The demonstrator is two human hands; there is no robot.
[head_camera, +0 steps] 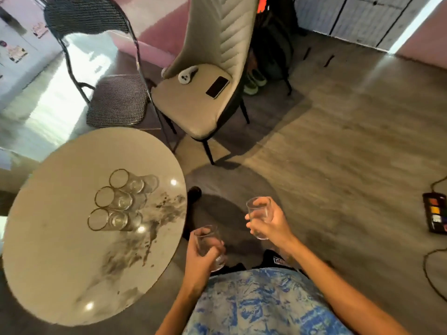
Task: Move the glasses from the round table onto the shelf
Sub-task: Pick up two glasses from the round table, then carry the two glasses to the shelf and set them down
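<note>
Three clear glasses with gold rims stand in a row on the round marble table (60, 250): one at the far end (119, 178), one in the middle (106, 197), one nearest me (99, 220). My left hand (203, 259) grips a clear glass (207, 240) just off the table's right edge. My right hand (271, 226) holds another clear glass (258, 211) upright over the floor. Both held glasses are off the table. No shelf is in view.
A beige padded chair (193, 112) stands behind the table with a phone (217, 87) and a white controller (187, 74) on its seat. A black mesh chair (116, 100) is to its left. A power strip (435, 212) with cables lies on the floor at right.
</note>
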